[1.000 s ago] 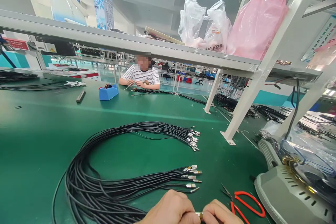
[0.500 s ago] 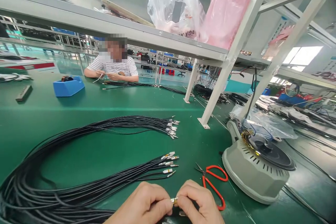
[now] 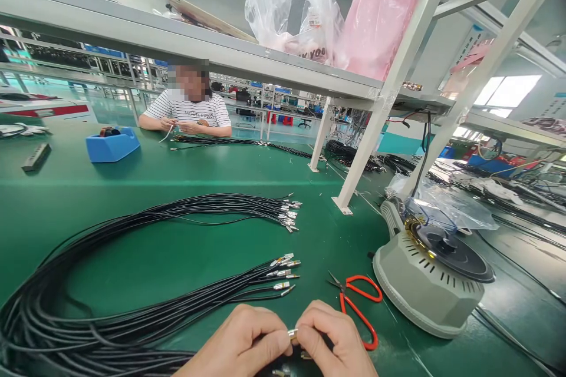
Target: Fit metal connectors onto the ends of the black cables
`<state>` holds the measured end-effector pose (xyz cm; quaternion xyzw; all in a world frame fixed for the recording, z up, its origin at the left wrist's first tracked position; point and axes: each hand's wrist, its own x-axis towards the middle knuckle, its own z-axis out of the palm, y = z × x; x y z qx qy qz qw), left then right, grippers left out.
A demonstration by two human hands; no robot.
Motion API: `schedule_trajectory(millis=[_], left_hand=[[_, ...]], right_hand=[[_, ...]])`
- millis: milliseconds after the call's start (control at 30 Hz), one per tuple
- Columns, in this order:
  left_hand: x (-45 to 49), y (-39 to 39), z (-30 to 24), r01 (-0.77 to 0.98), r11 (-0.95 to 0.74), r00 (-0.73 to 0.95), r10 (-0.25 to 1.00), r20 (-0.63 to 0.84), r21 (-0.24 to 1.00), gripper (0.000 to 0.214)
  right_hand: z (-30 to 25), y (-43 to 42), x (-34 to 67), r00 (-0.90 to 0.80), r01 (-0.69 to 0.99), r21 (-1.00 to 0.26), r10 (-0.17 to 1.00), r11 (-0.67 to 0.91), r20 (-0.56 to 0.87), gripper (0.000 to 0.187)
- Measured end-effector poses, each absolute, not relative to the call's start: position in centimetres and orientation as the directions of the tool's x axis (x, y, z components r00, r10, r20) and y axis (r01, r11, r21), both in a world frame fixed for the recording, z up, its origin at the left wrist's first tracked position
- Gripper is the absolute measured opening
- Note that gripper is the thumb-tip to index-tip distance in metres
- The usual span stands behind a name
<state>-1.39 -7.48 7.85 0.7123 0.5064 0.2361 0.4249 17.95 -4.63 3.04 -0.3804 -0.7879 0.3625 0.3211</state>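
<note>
Close to the front edge of the view, my left hand (image 3: 252,341) and my right hand (image 3: 331,339) meet, both pinching a small metal cable connector (image 3: 292,334). Only a short silvery piece of it shows between the fingertips. Below it, partly hidden by my fingers, is another metal connector end (image 3: 305,355). A thick bundle of black cables (image 3: 110,324) curves in a U on the left, its silver connector tips (image 3: 283,271) lying just beyond my hands. Right of my right hand lie red-handled scissors (image 3: 360,300) with the blades apart.
A grey round tape dispenser (image 3: 428,300) stands at the right. White shelf legs (image 3: 360,159) rise from the green table (image 3: 177,171). Farther back are a blue tape holder (image 3: 112,146), a grey block (image 3: 36,157) and a co-worker (image 3: 190,109) handling something thin and white.
Both hands keep their pinch on the connector; the yellow band seen on it earlier is now mostly covered by my fingers. The whole view has shifted slightly.
</note>
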Motion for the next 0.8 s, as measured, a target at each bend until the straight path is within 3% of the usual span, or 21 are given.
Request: schedule_trajectory(millis=[133, 267, 400, 467, 567, 667, 733, 800], left_hand=[[-1.6, -7.0, 7.0, 0.515, -0.141, 0.404, 0.91, -0.095, 0.845, 0.044], [-1.6, -6.8, 6.4, 0.512, -0.231, 0.421, 0.907, -0.007, 0.828, 0.041], [-1.4, -7.2, 6.5, 0.584, -0.258, 0.501, 0.86, -0.092, 0.77, 0.037], [-1.4, -7.4, 6.5, 0.621, -0.258, 0.504, 0.854, -0.125, 0.74, 0.031], [-1.1, -7.1, 6.3, 0.62, -0.234, 0.448, 0.889, -0.093, 0.749, 0.027], [-0.2, -6.7, 6.0, 0.678, -0.242, 0.412, 0.907, -0.086, 0.694, 0.021], [0.7, -6.5, 5.5, 0.749, -0.288, 0.423, 0.901, -0.097, 0.597, 0.005], [1.4, -6.3, 4.8, 0.789, -0.319, 0.432, 0.896, -0.104, 0.525, 0.005]], right_hand=[[3.3, -4.6, 18.2, -0.426, 0.371, -0.858, 0.886, 0.354, 0.181, 0.038], [3.3, -4.4, 18.7, -0.262, 0.36, -0.911, 0.959, 0.201, 0.108, 0.036], [3.8, -4.3, 18.9, -0.158, 0.492, -0.853, 0.981, 0.176, 0.111, 0.035], [4.2, -4.5, 19.3, -0.196, 0.557, -0.805, 0.974, 0.203, 0.11, 0.031], [4.4, -5.1, 20.5, -0.323, 0.627, -0.74, 0.945, 0.244, 0.038, 0.007], [3.2, -5.5, 21.5, -0.397, 0.723, -0.612, 0.918, 0.322, 0.013, 0.018], [1.7, -5.6, 21.7, -0.414, 0.743, -0.545, 0.906, 0.389, 0.083, 0.011], [0.1, -5.4, 21.6, -0.404, 0.709, -0.555, 0.896, 0.435, 0.187, 0.016]])
